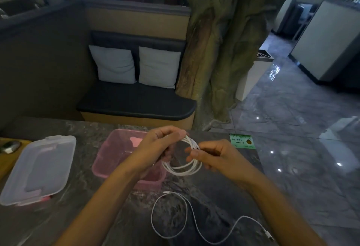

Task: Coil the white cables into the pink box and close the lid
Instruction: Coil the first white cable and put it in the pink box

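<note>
Coiled white cable (pixel 183 160) pinched by left hand (pixel 155 148) and right hand (pixel 216 156) above open pink box (pixel 109 160), keeping loops together. Second white cable (pixel 187 218) loose on desk (pixel 87 206); clear lid (pixel 39 169) aside left.

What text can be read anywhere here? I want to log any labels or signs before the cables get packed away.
Green card on the table's far right edge: printed characters and a small round picture, too small and blurred to read.
Pink box: a pale pink shape on its inside, no legible words.
Clear lid: no text visible.
White cables, coiled and loose: no markings legible.
</note>
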